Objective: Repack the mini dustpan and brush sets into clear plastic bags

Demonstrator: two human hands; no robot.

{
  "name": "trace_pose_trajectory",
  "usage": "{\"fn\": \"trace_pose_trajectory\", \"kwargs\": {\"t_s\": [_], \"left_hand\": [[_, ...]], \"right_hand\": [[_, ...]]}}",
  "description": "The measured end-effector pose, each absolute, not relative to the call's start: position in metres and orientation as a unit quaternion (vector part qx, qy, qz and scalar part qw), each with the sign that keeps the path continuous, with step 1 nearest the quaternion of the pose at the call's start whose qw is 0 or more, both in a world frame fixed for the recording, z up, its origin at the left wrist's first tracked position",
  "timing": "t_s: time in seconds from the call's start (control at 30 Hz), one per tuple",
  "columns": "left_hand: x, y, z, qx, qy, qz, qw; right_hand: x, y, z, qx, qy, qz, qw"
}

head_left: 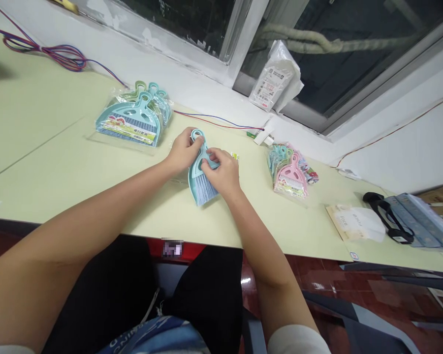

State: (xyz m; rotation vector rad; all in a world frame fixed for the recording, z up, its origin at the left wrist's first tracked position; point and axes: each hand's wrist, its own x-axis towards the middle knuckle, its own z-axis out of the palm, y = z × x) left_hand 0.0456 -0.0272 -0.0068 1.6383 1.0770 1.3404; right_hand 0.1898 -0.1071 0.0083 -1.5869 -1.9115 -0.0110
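A light blue brush and dustpan set (pixel 203 184) is held above the pale green table, bristles toward me and the looped handle pointing away. My left hand (pixel 184 150) is closed round the handle from the left, thumb on top. On the right side, my right hand (pixel 223 172) has its fingers and thumb curled on the brush body. Clear wrapping lies partly behind the hands, with a small yellow-green label showing beyond my right hand.
Packed blue and green dustpan sets (pixel 131 118) lie at the back left, smaller pink and blue packs (pixel 291 174) to the right. Farther right are a paper packet (pixel 354 222) and a black strap (pixel 391 221). Coiled wires (pixel 64 57) rest at the far left.
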Motion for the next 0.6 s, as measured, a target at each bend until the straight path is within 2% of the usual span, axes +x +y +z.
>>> {"fn": "trace_pose_trajectory", "kwargs": {"t_s": [0.6], "left_hand": [[0.0442,-0.0299,-0.0067,0.658,0.435,0.506,0.348]], "right_hand": [[0.1865,-0.1055,0.0017,-0.617,-0.71,0.004,0.339]]}}
